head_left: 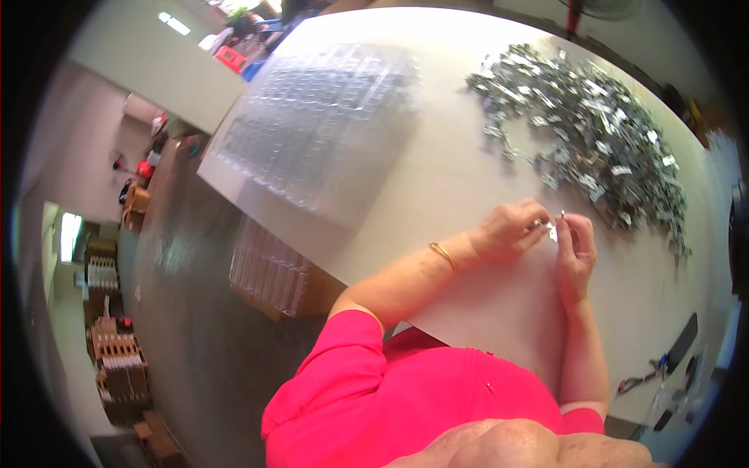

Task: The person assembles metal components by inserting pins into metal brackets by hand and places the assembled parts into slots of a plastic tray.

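Close together over the table (pixel 437 168), my two hands work at small shiny metal parts. My left hand (pixel 509 232), with a gold bangle at its wrist, is closed in a pinch on a small metal part. Facing it, my right hand (pixel 576 251) pinches another small piece between thumb and fingertips. A bright silvery bit (pixel 552 232) shows in the gap between the hands; which hand bears it I cannot tell. Just beyond them spreads a big loose heap of small metal parts (pixel 601 132).
Clear plastic trays (pixel 320 117) with rows of compartments lie at the table's far left. Below the left edge, a cardboard box (pixel 320 292) holds more clear plastic. Pliers (pixel 638 381) and a dark flat object (pixel 683 342) lie at the right. Stacked cartons (pixel 121 359) stand across the floor.
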Demonstrator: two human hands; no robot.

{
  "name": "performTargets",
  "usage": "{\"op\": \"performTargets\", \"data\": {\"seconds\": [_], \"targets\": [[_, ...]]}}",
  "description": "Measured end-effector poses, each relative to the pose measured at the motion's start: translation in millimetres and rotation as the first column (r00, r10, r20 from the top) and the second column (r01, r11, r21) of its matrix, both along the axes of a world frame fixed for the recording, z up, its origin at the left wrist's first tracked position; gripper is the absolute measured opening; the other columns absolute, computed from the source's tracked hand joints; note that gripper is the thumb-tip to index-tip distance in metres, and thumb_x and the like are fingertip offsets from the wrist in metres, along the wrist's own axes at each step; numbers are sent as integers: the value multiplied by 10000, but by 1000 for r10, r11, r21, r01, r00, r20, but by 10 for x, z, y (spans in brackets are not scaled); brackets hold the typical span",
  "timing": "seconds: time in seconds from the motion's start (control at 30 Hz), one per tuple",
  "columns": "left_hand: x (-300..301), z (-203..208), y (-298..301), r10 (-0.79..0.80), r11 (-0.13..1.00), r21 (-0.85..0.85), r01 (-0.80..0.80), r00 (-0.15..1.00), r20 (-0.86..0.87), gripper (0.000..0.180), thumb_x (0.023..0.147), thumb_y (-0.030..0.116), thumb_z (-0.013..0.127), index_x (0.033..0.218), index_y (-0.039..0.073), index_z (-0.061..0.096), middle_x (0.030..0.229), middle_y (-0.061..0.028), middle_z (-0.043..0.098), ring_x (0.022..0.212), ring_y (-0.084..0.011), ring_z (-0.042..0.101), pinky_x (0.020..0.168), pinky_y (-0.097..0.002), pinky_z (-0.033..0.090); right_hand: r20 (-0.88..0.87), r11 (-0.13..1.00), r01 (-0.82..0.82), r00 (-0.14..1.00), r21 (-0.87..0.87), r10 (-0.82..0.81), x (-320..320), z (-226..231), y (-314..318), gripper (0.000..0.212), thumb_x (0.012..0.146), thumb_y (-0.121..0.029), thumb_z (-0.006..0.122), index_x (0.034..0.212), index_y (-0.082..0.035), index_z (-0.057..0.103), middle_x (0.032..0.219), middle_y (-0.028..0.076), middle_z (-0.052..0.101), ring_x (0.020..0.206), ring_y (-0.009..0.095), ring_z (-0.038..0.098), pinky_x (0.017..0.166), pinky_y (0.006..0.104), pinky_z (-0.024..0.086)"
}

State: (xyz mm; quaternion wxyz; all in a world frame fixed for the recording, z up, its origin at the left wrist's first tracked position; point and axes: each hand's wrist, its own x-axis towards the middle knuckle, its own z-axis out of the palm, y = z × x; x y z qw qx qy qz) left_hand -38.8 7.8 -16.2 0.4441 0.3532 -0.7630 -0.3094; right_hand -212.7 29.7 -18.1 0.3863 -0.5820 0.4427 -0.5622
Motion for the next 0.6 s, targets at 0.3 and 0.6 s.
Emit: {"op": "performTargets", "data": {"seconds": [0.3,0.6], "targets": [[207,205,-138,207,669,695,263,833,-514,156,984,162,608,1075,38,632,755,44,564,527,-30,447,484,-204,361,240,961,-51,971,273,-16,-9,116,-8,107,991,-130,608,1086,-92,639,727,-45,562,594,20,473,514,184,370],[173,200,-119,213,661,696,280,819,-532,148,984,161,609,1060,37,632,786,12,568,527,-52,447,489,-221,357,18,978,-31,999,209,28,-4,146,38,109,976,-116,618,1063,-60,650,728,-36,574,674,39,532,584,209,430]]}}
